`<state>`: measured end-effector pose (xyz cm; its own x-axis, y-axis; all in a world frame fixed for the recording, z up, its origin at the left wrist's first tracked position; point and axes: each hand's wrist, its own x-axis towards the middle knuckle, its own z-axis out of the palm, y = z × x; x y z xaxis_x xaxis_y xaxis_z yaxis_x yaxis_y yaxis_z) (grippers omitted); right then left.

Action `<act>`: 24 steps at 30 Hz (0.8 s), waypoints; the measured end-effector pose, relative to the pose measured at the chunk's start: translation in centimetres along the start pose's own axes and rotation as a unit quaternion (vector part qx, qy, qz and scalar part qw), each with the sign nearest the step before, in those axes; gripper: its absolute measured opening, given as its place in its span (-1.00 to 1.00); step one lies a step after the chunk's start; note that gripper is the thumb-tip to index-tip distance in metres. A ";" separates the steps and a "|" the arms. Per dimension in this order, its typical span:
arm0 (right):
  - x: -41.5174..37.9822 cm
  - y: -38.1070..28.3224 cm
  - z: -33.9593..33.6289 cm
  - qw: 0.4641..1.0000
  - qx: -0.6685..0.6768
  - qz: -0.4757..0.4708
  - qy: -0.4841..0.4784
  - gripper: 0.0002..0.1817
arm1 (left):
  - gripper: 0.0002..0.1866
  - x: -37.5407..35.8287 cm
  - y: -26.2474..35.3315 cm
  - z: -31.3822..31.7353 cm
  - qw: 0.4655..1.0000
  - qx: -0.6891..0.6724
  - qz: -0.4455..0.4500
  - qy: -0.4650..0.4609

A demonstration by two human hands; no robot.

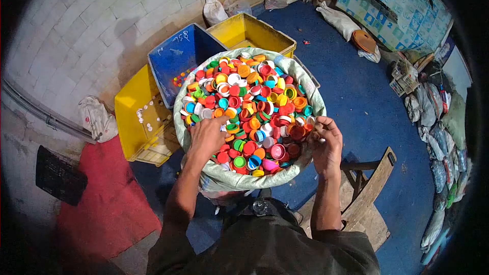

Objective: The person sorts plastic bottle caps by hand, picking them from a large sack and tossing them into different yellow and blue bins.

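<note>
Orange plastic cap (pixel 297 132) sits at the right hand (pixel 326 142), whose grip is curled closed around it at the sack's near edge. Left hand (pixel 208 137) lies palm-down, fingers buried among the mixed coloured bottle caps (pixel 249 107); grip state cannot be told. Both forearms reach forward. The white woven sack (pixel 305 79) stands open-mouthed, with yellow plastic crates (pixel 133 107) and a blue plastic crate (pixel 175 58) just behind for reach.

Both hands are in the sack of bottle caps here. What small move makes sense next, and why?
Probably the right hand carries its cap over to one of the crates. It is closed around a brownish cap at the sack rim, while the left hand rests flat on the mixed caps. The yellow crate already holds white caps only.
</note>
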<state>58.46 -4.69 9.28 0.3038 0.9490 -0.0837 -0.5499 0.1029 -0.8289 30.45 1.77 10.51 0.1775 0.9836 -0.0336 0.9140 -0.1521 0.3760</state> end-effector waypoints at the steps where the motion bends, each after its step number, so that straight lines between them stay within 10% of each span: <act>1: 0.4 0.2 -0.6 0.999 -0.046 -0.016 -0.008 -0.75 | -0.54 0.0 -0.3 0.2 0.999 -0.032 0.000 0.008; 6: 1.8 -1.0 -0.6 0.770 -0.593 -0.232 0.021 -0.80 | -0.47 -0.5 -1.2 0.3 0.990 -0.129 0.017 0.058; 14: 4.4 -1.0 -0.4 0.663 -0.728 -0.159 -0.072 -0.71 | -0.47 -1.2 -1.4 0.3 0.838 -0.530 0.022 0.131; 24: 4.6 -0.2 -0.1 0.627 -0.758 -0.169 -0.064 -0.74 | -0.52 -1.4 -1.0 1.0 0.703 -0.701 -0.018 0.117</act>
<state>60.03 -0.43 8.95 0.0855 0.9754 0.2034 0.9291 -0.0043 -0.3697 29.64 0.48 9.28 -0.0513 0.9984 0.0244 -0.3718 -0.0417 0.9274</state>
